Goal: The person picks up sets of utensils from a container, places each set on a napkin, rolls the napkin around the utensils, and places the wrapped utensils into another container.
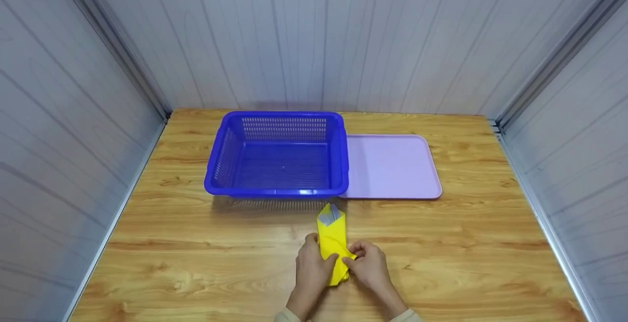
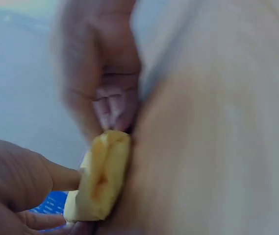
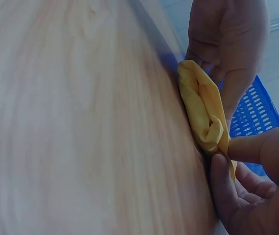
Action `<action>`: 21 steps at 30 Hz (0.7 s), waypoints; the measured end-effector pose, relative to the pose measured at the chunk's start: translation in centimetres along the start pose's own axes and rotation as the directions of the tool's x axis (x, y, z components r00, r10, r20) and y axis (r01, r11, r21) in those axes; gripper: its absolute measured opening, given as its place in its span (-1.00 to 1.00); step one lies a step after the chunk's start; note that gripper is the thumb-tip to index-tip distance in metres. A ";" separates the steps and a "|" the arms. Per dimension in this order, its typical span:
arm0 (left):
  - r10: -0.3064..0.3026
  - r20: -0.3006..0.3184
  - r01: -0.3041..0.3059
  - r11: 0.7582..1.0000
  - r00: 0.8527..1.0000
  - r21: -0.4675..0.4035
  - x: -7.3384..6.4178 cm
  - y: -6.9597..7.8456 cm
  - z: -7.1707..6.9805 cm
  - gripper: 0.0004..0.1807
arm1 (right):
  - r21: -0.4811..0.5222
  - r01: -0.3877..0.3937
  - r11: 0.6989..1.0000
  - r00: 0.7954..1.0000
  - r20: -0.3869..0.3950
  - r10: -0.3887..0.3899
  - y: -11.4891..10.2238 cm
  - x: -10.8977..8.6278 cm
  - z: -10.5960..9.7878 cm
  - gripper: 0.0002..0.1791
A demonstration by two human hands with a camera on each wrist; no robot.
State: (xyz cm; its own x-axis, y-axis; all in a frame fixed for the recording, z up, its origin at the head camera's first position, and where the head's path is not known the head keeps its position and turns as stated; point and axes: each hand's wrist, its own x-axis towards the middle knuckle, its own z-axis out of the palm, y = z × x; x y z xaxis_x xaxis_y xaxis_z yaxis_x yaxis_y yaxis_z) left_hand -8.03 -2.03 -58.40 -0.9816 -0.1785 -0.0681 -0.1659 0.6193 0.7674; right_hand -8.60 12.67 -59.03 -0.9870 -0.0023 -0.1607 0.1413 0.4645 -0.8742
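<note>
A yellow folded wrap (image 1: 333, 241) lies lengthwise on the table, its far end narrowing to a point. Silvery grey pieces (image 1: 331, 215) show in the opening at that end; the rest of them is hidden inside. My left hand (image 1: 312, 263) holds the wrap from the left, thumb on top and fingers along its side. With thumb and forefinger, my right hand (image 1: 370, 263) pinches a loose yellow flap at the right edge. In the right wrist view, the near end of the wrap (image 3: 198, 107) appears as rolled, creased layers.
Beyond the hands stands a blue plastic basket (image 1: 277, 193) with slotted walls and nothing in it. A pale pink tray (image 1: 392, 167) lies flat to its right, against the basket's side. Panel walls (image 1: 314, 42) enclose the wooden table (image 1: 196, 273) at left, back and right.
</note>
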 end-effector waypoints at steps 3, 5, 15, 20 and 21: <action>-0.063 0.086 0.072 0.992 0.994 -0.104 0.7 0.0 -0.6 -0.44 | 0.001 -0.001 1.000 1.000 0.018 0.001 0.0 0.1 -0.1 -0.78; -0.079 0.158 0.102 0.984 0.984 -0.147 1.0 -0.1 -1.0 -0.56 | 0.015 -0.030 0.999 0.999 0.039 0.029 0.1 0.2 -0.1 -0.78; -0.059 0.251 0.129 0.954 0.966 -0.272 1.3 -0.2 -1.4 -0.65 | 0.151 -0.027 0.988 0.997 0.077 0.015 0.5 0.2 -0.2 -0.80; -0.058 0.335 0.189 0.908 0.941 -0.373 1.4 0.0 -1.5 -0.67 | 0.209 -0.039 0.977 0.996 0.086 0.022 0.6 0.3 -0.2 -0.79; -0.058 0.348 0.199 0.901 0.936 -0.385 1.5 0.0 -1.5 -0.69 | 0.221 -0.043 0.974 0.996 0.085 0.025 0.6 0.4 -0.2 -0.78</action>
State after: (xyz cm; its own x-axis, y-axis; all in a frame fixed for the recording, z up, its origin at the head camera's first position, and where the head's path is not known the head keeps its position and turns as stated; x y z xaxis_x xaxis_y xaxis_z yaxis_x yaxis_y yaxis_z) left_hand -9.34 -3.40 -57.54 -0.9419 0.0634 -0.3299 -0.3082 0.2279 0.9236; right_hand -8.89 13.11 -59.48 -0.9730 -0.0664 -0.2211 0.1974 0.2571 -0.9460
